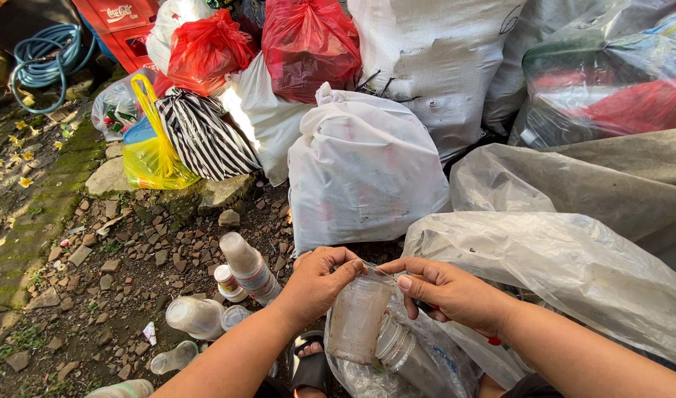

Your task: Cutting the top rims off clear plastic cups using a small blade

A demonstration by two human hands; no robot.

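We are holding a cloudy plastic cup upright between both hands, just above an open clear bag of more cups. Our left hand is curling around its rim, fingers pressed together against the edge, while our right hand is pinching the rim's other side. Loose plastic bottles are lying on the stony ground, near a tied white sack

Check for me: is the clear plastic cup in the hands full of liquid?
No, the clear plastic cup held between the left hand and right hand looks empty, only grimy inside.
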